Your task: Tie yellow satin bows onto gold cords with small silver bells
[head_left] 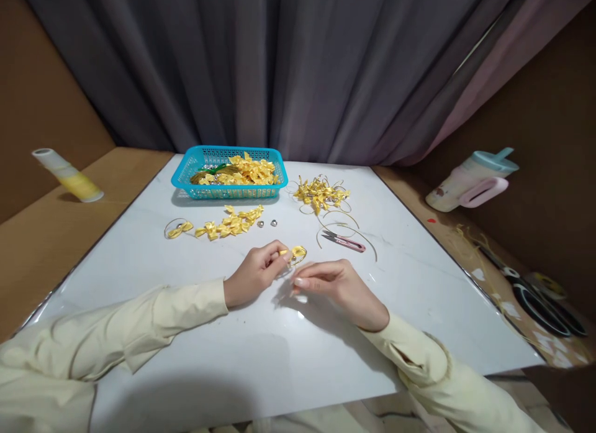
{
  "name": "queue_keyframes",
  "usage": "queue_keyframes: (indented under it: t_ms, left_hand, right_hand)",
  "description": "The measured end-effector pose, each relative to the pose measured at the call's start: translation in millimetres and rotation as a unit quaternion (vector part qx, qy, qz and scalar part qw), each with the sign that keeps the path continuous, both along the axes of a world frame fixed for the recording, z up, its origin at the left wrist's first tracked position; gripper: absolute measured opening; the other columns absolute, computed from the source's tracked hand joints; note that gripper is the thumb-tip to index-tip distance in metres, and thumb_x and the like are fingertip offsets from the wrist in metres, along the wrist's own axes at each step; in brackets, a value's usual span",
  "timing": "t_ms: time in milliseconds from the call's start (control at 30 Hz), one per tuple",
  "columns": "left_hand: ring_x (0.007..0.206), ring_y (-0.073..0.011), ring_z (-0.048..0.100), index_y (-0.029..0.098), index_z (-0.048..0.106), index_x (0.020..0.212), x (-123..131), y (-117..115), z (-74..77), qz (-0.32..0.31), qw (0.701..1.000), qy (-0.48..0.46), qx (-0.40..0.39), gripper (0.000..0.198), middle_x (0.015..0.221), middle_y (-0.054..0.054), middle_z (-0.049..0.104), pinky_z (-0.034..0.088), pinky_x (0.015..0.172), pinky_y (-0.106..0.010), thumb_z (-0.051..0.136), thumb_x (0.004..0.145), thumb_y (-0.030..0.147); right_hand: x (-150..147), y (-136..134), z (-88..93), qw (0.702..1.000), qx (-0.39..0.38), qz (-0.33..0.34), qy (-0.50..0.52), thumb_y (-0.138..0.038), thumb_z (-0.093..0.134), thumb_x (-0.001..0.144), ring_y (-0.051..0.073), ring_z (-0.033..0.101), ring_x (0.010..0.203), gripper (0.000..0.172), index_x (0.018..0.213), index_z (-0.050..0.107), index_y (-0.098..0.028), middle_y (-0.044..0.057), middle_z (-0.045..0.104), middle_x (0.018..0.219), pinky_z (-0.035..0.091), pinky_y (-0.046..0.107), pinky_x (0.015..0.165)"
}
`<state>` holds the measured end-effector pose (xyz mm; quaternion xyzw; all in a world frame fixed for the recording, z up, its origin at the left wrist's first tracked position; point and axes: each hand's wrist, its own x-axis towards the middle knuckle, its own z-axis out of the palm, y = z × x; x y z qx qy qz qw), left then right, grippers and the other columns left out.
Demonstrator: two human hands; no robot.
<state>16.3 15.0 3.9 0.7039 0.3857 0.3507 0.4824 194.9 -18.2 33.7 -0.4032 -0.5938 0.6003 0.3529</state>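
A small yellow ribbon bow (298,253) with a loop of thin gold cord is pinched between the thumb and fingers of my left hand (257,273). Just to its right, my right hand (336,289) has its thumb and fingertips pressed together near the cord. Whatever lies between those fingertips is too small to make out. Beyond my left hand, a row of yellow bows (231,223) lies on the white table top (218,346). Two silver bells (267,223) sit beside that row. A separate bow with a cord loop (179,229) lies at its left end.
Behind stands a blue basket (228,193) of bows, bells and gold cord. Right of it is a pile of corded bows (321,194), with loose cords and pink thread snips (343,240) nearer. A yellow thread cone (77,181), a tumbler (460,184) and black-handled scissors (535,302) flank the table.
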Motion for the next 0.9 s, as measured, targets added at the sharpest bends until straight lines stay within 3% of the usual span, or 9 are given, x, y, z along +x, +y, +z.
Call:
queue_keyframes:
  t_ms: [100,167,333,500,733,900]
  left_hand:
    - [0.044,-0.0066,0.031,0.016,0.048,0.077,0.0,0.2,0.7,-0.001,0.999,-0.037,-0.033,0.025,0.048,0.008,0.035,0.026,0.044,-0.019,0.044,0.086,0.039]
    - [0.044,-0.0065,0.030,0.016,0.047,0.076,-0.1,0.0,1.5,-0.004,0.998,-0.051,-0.042,0.026,0.048,0.008,0.034,0.026,0.044,-0.019,0.044,0.086,0.039]
    - [0.045,-0.0064,0.029,0.016,0.047,0.076,-0.3,-1.3,1.8,-0.023,0.999,-0.041,-0.022,0.025,0.050,0.008,0.033,0.024,0.045,-0.019,0.044,0.086,0.038]
    - [0.046,-0.0066,0.028,0.016,0.047,0.077,-1.5,-1.3,-1.4,-0.015,1.000,-0.019,0.017,0.022,0.050,0.008,0.033,0.023,0.045,-0.020,0.043,0.087,0.035]
    - [0.047,-0.0069,0.029,0.016,0.048,0.077,-2.9,0.9,-3.7,0.019,0.997,0.013,0.074,0.022,0.052,0.008,0.032,0.025,0.047,-0.020,0.042,0.088,0.033]
    - [0.047,-0.0069,0.030,0.016,0.047,0.077,-2.8,0.9,-3.3,0.025,0.997,0.012,0.075,0.022,0.052,0.008,0.034,0.025,0.047,-0.020,0.041,0.088,0.033]
  right_hand:
    - [2.4,0.9,1.6,0.982,0.172,-0.059,-0.039,-0.025,0.068,0.074,0.021,0.056,0.098,0.006,0.075,0.074,-0.025,0.004,0.069,0.084,0.041,0.040,0.092]
    - [6.1,3.4,3.3,0.972,0.209,-0.093,-0.056,-0.024,0.067,0.075,0.020,0.055,0.099,0.007,0.076,0.074,-0.027,0.004,0.066,0.097,0.040,0.041,0.094]
    - [13.1,12.3,1.0,0.985,0.116,-0.128,-0.023,-0.027,0.069,0.071,0.020,0.053,0.104,0.004,0.072,0.073,-0.026,0.004,0.060,0.108,0.044,0.036,0.088]
    - [11.3,12.9,0.7,0.993,0.039,-0.107,-0.009,-0.028,0.071,0.069,0.015,0.057,0.086,0.007,0.072,0.073,-0.023,0.004,0.062,0.097,0.047,0.030,0.074]
    - [7.1,7.2,3.0,0.994,0.072,-0.064,-0.053,-0.028,0.067,0.074,0.015,0.058,0.077,0.010,0.071,0.072,-0.020,0.005,0.065,0.081,0.044,0.029,0.073]
    - [5.7,6.2,-3.0,0.979,0.158,-0.083,-0.094,-0.026,0.067,0.074,0.016,0.055,0.083,0.007,0.073,0.072,-0.022,0.005,0.058,0.087,0.045,0.030,0.073]
